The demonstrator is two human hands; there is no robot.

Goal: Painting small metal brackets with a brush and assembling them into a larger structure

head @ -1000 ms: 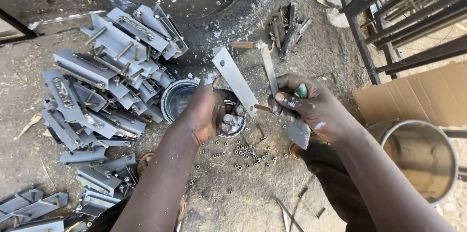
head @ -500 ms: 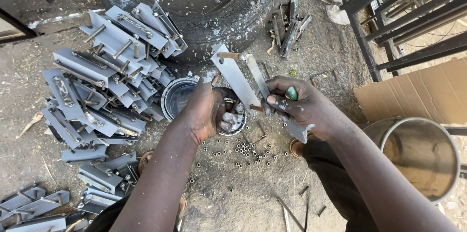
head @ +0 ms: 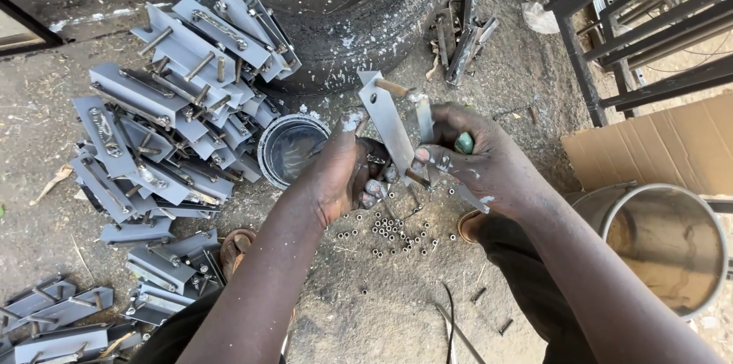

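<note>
Plate: we hold the grey plate (head: pixel 388 129) up over the nuts (head: pixel 389 230), tilted more upright than 1 s ago.
R hand (head: pixel 489 165): clamped on plate w/ green tool.
L hand (head: pixel 343 173): fingers curled under plate; contents unclear.
Around: tin (head: pixel 290 149), bracket pile (head: pixel 168 104), tyre (head: pixel 366 20).

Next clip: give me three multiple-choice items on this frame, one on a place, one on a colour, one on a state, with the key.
1. Where is the pile of grey metal brackets?
A. left of the hands
B. inside the tyre
C. on the cardboard

2. What colour is the tyre?
A. white
B. black
C. red

3. The flat metal strip is
A. lying on the ground
B. held in the hands
C. in the steel pot

Key: 1 A, the pile fills the left ground; 2 B, dark rubber with paint specks; 3 B, left hand and right hand grip it.
</note>
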